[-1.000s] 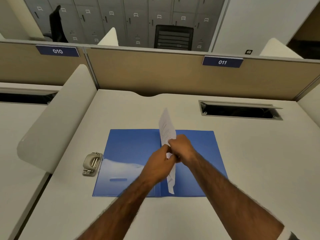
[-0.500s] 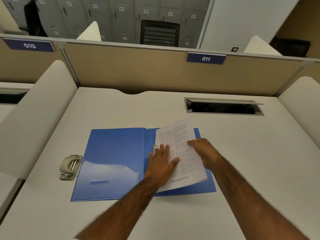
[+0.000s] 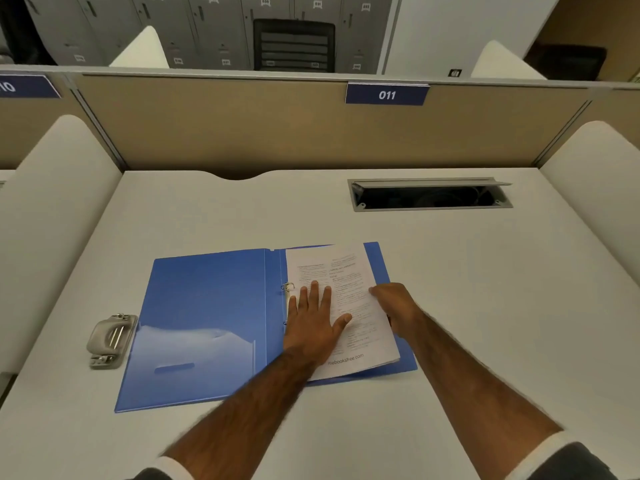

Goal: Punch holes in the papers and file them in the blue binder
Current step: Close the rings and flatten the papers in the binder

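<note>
Blue binder (image 3: 207, 317) open flat on desk (image 3: 485, 306); papers (image 3: 349, 292) on its R half, on the rings (image 3: 287, 287); L hand (image 3: 313, 322) spread flat on sheets nr rings; R hand (image 3: 394, 304) at papers' R edge, grip unclear; hole punch (image 3: 110, 337) just L of binder, untouched.

The blue binder (image 3: 207, 320) lies open flat in front of me, nearer the desk's (image 3: 485, 271) front edge. My printed papers (image 3: 349, 306) sit on its right half, on the rings (image 3: 287, 287). The grey hole punch (image 3: 110, 339) rests just beside the binder's left edge.
</note>
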